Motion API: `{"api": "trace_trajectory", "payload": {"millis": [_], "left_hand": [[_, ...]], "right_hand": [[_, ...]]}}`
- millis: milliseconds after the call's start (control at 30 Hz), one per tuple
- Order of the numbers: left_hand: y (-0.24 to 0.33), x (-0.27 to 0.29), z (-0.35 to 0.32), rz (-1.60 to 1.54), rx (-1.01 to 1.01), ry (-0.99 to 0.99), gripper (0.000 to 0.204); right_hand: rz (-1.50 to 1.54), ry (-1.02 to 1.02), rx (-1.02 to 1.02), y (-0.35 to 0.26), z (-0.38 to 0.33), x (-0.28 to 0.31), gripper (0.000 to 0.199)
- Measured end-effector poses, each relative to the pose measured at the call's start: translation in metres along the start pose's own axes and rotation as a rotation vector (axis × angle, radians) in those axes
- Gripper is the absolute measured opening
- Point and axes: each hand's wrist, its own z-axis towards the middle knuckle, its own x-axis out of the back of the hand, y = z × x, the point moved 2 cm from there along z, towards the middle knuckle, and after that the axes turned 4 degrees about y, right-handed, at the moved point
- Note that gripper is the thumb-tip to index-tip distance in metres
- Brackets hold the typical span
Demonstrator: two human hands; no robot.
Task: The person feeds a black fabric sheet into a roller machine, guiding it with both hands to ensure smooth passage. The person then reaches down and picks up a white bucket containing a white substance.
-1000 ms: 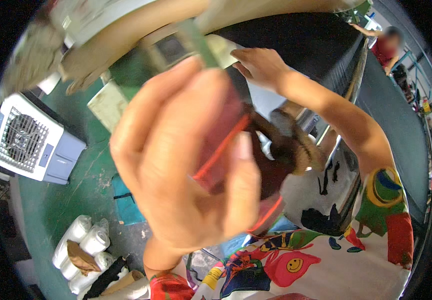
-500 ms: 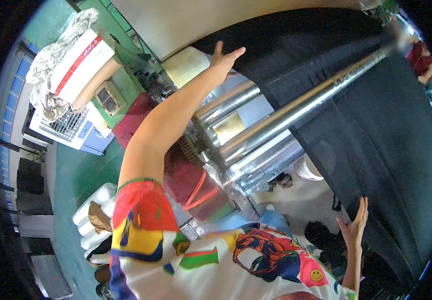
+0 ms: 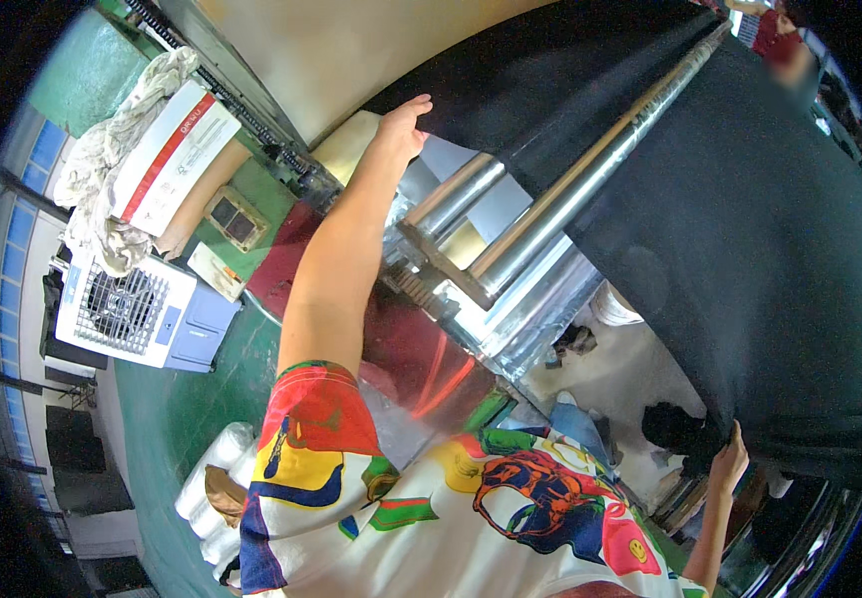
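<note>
A wide black sheet [image 3: 710,249], which looks like cloth, runs over and under a long shiny metal roller [image 3: 600,169] on a machine. My left arm reaches up across the machine's end. There my left hand [image 3: 403,125] is closed, its curled fingers at the sheet's upper left edge. At lower right, my right hand [image 3: 730,460] pinches the sheet's near edge, and creases spread from its fingertips. Shorter bright rollers [image 3: 461,194] and a foil-like silver cylinder [image 3: 545,309] lie between my hands, beside the sheet's left edge.
Gears [image 3: 411,284] and a dark red housing [image 3: 401,349] sit under my left arm. At left are a white box with a red stripe [image 3: 176,159], an air cooler [image 3: 142,309] and wrapped rolls [image 3: 216,498]. A person in dark red [image 3: 775,35] stands at the far right.
My left hand has gone from spread fingers to closed at the sheet's edge. The right hand has closed on the near edge, and the sheet there is drawn tighter. The view has shifted.
</note>
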Motion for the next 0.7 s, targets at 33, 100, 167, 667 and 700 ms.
{"api": "trace_trajectory", "payload": {"millis": [33,100,167,667,700], "left_hand": [[0.002,0.005,0.004,-0.002,-0.016,0.043,0.025],[0.004,0.009,0.004,-0.031,-0.021,0.114,0.025],[0.003,0.008,-0.005,-0.085,0.003,0.173,0.025],[-0.006,-0.011,-0.003,0.217,-0.112,0.007,0.021],[-0.003,0.002,0.005,0.124,-0.046,-0.001,0.025]], "right_hand": [[0.027,0.144,0.135,-0.017,-0.011,0.008,0.045],[0.08,-0.056,-0.101,-0.04,-0.036,0.024,0.047],[0.128,0.076,0.004,-0.038,-0.052,0.011,0.048],[0.198,-0.056,-0.023,-0.06,-0.031,-0.015,0.05],[0.185,-0.102,-0.049,-0.061,-0.03,-0.013,0.051]]}}
